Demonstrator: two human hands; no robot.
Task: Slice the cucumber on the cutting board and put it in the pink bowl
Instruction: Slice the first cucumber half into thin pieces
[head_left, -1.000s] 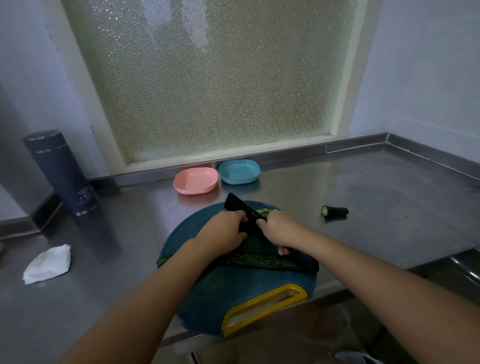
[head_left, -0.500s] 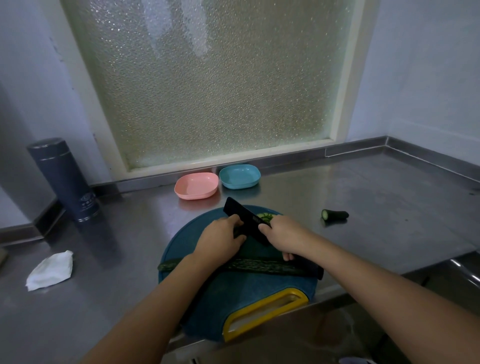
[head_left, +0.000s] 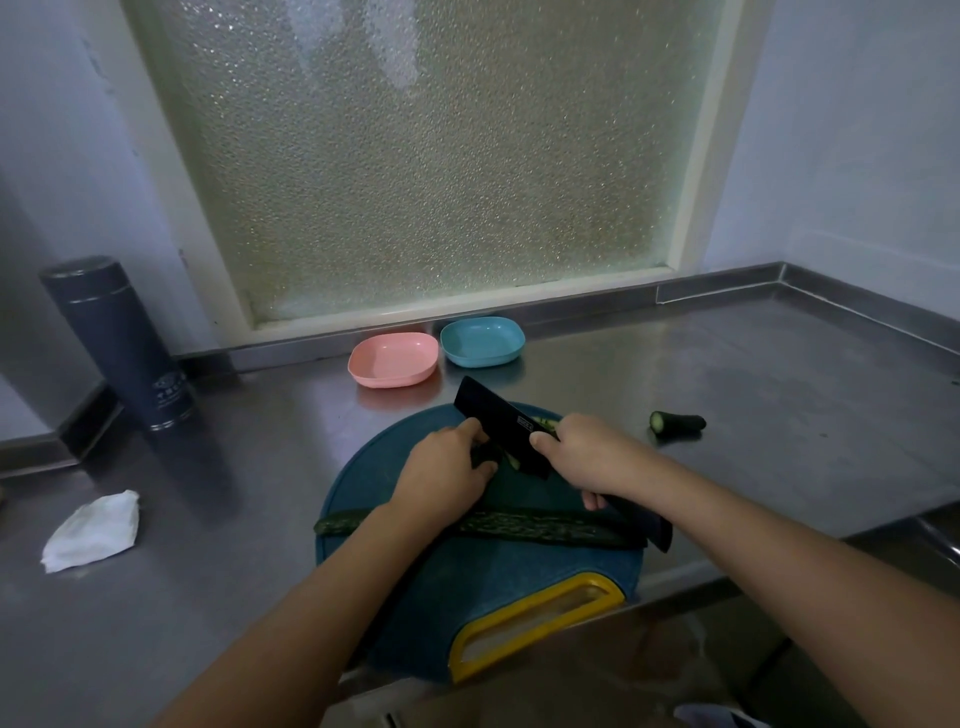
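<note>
Slicing on the cutting board, you clench the knife in your right hand; your left hand, fingers pinching the cucumber, could get nicked if it rolls.

Kitchen: steel counter, cutting board.

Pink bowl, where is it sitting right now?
In the head view the pink bowl sits at centre on the steel counter below the frosted window, directly left of the blue bowl and just beyond the cutting board.
</note>
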